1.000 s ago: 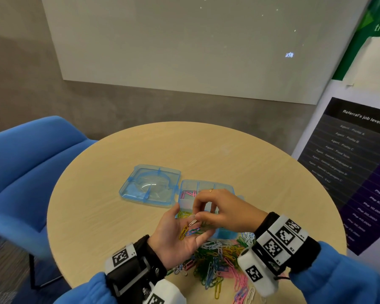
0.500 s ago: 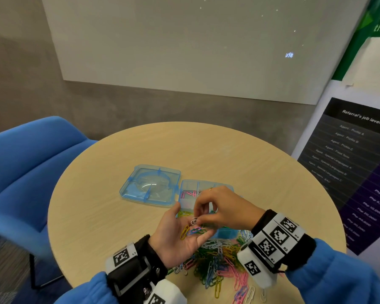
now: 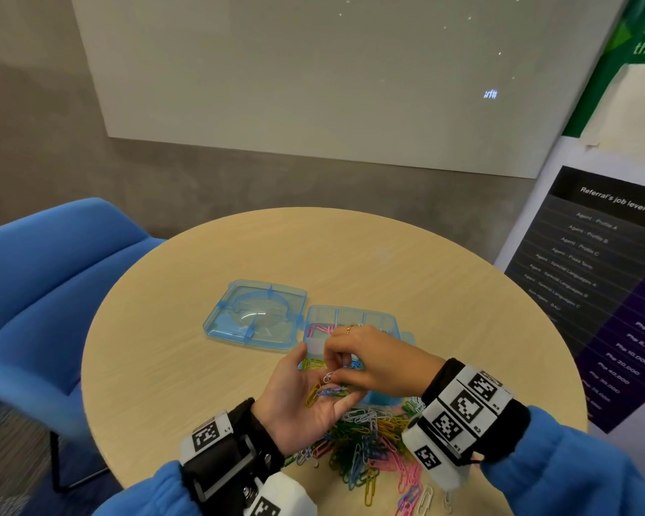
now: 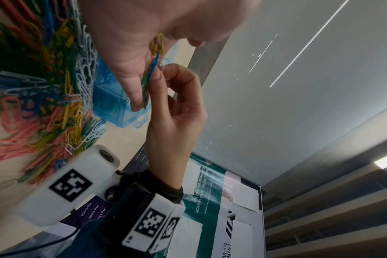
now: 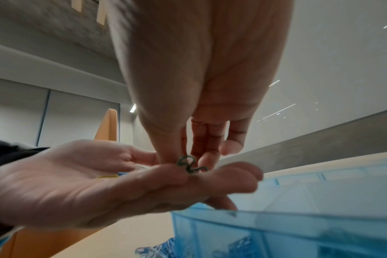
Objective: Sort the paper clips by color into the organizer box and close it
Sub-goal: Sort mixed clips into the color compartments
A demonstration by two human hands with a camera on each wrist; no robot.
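My left hand [image 3: 313, 398] lies palm up over the table's near side, fingers straight, with a yellow, a blue and a green paper clip [image 3: 328, 391] resting on it. My right hand [image 3: 332, 375] hovers just above that palm, and its thumb and forefinger pinch a small white clip [image 3: 327, 377]. In the right wrist view a green clip [image 5: 188, 165] sits on the left fingers [image 5: 210, 176] under the right fingertips. The blue organizer box [image 3: 350, 316] stands open behind the hands, with pink clips [image 3: 319, 329] in one compartment. Its lid [image 3: 256, 314] lies flat to the left.
A heap of mixed coloured clips [image 3: 365, 441] covers the round wooden table [image 3: 164, 366] near its front edge, under my wrists. A blue chair [image 3: 45, 292] stands to the left. A poster stand [image 3: 604, 292] is at the right.
The right hand has sunk slightly toward the left palm, still pinching the white clip. The left hand has stayed put.
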